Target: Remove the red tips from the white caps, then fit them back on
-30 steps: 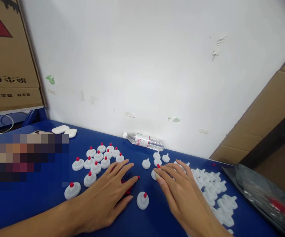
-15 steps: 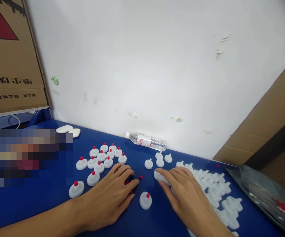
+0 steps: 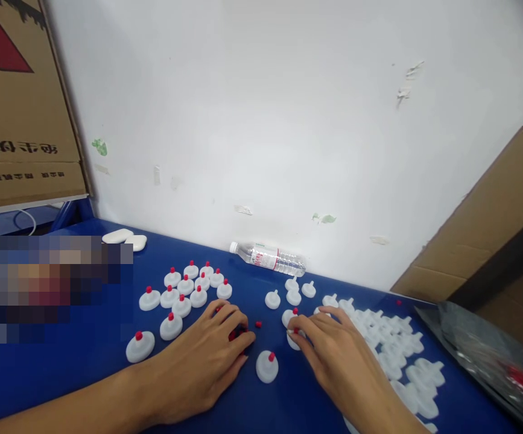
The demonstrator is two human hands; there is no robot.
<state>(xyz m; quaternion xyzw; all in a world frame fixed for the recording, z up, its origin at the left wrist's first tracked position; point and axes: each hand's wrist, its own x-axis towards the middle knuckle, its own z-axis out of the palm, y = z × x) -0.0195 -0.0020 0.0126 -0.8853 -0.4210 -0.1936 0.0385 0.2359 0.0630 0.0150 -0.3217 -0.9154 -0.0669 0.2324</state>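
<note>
My left hand (image 3: 207, 355) lies palm down on the blue table (image 3: 62, 374), fingers curled over small loose red caps (image 3: 236, 333); one more red cap (image 3: 257, 324) lies just beyond the fingertips. My right hand (image 3: 333, 355) pinches a white disc part (image 3: 292, 341) with a red cap at its fingertips. Another white disc with a red cap (image 3: 267, 366) stands between the two hands. A group of several red-capped white discs (image 3: 184, 292) sits to the left, and a heap of uncapped white discs (image 3: 397, 355) lies to the right.
A clear water bottle (image 3: 268, 258) lies against the white wall. Two white oval objects (image 3: 123, 239) rest at the table's back left. Cardboard boxes stand at far left (image 3: 17, 102) and right (image 3: 491, 211). A dark plastic bag (image 3: 482, 355) lies at the right edge.
My right hand drew back slightly and now pinches a white disc with a red cap. My left hand's fingers curled further over the loose red caps.
</note>
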